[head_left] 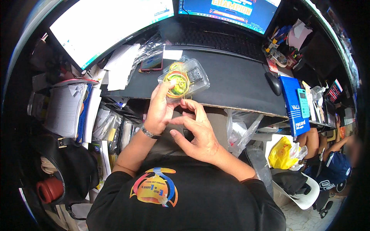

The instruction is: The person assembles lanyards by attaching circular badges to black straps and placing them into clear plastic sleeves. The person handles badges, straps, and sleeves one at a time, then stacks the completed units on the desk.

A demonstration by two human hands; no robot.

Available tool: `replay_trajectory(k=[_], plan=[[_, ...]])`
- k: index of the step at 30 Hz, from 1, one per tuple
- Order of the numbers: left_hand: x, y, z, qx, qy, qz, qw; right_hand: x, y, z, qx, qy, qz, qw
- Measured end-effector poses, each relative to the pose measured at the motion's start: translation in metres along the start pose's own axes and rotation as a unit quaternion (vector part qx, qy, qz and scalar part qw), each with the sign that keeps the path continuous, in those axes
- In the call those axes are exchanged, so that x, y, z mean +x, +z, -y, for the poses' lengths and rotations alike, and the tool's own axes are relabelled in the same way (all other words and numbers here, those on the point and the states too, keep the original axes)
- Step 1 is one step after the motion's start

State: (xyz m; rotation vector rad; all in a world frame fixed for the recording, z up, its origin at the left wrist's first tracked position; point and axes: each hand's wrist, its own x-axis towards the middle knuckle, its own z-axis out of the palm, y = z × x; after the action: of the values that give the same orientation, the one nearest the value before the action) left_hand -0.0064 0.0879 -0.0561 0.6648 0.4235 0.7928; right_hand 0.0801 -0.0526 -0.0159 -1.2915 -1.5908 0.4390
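My left hand grips a round coil of yellow, green and orange cord, with the thumb laid over its face. Behind and around the coil is a clear plastic box, where a black-and-white patterned piece shows. From the coil's lower edge a thin strand runs down beside my right hand. That hand's thumb and fingers are spread apart, with one fingertip close to the strand; whether it touches the strand is unclear. The left fingers behind the coil are hidden.
A phone lies beyond the box, before a black keyboard and two monitors. On the right are a mouse, a blue record book and a teal calculator. Paper stacks stand left. Another person sits far right.
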Motion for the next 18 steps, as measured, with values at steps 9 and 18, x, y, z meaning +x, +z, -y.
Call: replay_trajectory(k=[9,18], plan=[[-0.003,0.010,-0.005,0.104,0.065,0.060,0.991,0.015,-0.066,-0.028,0.085,0.202,-0.164,0.962],[0.115,-0.002,-0.078,0.746,0.257,-0.093,0.607,0.017,-0.088,-0.086,0.454,0.251,-0.184,0.835]])
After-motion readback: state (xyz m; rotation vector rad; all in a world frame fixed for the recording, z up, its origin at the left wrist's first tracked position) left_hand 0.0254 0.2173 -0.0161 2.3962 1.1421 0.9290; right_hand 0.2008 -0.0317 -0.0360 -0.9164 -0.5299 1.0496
